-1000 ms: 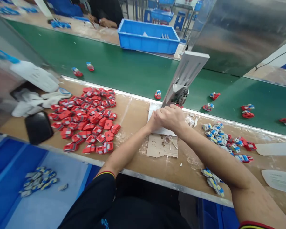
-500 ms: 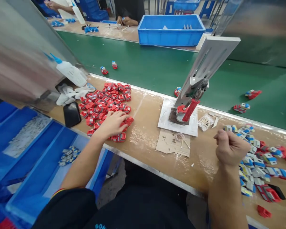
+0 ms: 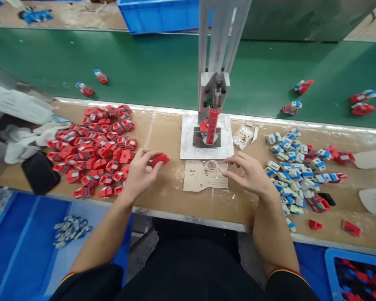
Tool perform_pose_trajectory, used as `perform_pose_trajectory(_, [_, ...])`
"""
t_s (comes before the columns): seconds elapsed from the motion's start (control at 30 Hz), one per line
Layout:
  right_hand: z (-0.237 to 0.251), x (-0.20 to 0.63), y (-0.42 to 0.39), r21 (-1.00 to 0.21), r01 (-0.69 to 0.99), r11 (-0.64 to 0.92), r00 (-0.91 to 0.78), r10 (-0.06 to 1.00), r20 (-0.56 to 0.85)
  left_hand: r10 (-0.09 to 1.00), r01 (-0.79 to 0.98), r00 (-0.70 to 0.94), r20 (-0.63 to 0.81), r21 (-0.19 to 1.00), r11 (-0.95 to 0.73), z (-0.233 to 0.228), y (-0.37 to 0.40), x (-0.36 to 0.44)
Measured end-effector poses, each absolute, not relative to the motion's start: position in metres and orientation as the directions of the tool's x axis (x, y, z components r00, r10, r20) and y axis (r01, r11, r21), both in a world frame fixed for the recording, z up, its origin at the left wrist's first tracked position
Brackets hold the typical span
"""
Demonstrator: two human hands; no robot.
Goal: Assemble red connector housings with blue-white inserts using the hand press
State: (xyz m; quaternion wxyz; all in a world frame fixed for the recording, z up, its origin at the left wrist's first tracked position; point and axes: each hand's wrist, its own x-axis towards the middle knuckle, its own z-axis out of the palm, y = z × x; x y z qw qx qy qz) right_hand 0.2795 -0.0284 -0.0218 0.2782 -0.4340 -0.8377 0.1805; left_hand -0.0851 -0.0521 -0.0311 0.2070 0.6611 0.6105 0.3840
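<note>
My left hand (image 3: pixel 141 173) holds a red toy car part (image 3: pixel 160 159) between thumb and fingers, just right of a heap of similar red and grey parts (image 3: pixel 94 154). My right hand (image 3: pixel 249 173) reaches in from the right with thumb and forefinger apart, close to the end of a cotton swab (image 3: pixel 219 168). The swab leans on a small round dish (image 3: pixel 212 165), which sits on a torn piece of cardboard (image 3: pixel 194 179). Behind the cardboard stands a toggle press (image 3: pixel 217 88) with a red handle (image 3: pixel 213 125) and a red part beneath it.
To the right lies a pile of white, blue and yellow parts (image 3: pixel 290 167). A bag of swabs (image 3: pixel 242 137) rests beside the press. Beyond the bench, a green conveyor (image 3: pixel 163 71) carries several assembled toys. At left are a black phone (image 3: pixel 43 172) and blue bins (image 3: pixel 28 225).
The left hand has picked a red part from the heap and moved right with it. My right hand, formerly a fist near the right pile, has opened and come to the swab. The view has turned.
</note>
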Motion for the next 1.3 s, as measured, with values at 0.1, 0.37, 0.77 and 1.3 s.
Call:
perform_pose_trajectory(0.1, [-0.028,0.274,-0.027,-0.536,0.617,0.576,-0.531,0.807,0.257,0.995,0.069,-0.028,0.095,0.993,-0.093,-0.032,-0.039,-0.047])
perform_pose_trajectory(0.37, [-0.04,0.259,-0.02,-0.485,0.616,0.62,-0.512,0.784,0.351,0.964,-0.473,0.166,-0.206,0.841,0.261,-0.054,0.001,0.004])
perform_pose_trajectory(0.77, [-0.04,0.251,-0.022,-0.492,0.64,0.59,-0.438,0.806,0.398,0.992,-0.442,0.107,-0.071,0.89,0.111,-0.051,-0.019,-0.008])
perform_pose_trajectory(1.3, [-0.033,0.246,-0.024,-0.582,0.534,0.613,-0.413,0.79,0.453,0.998,-0.307,0.018,0.057,0.95,-0.049,-0.055,-0.019,-0.007])
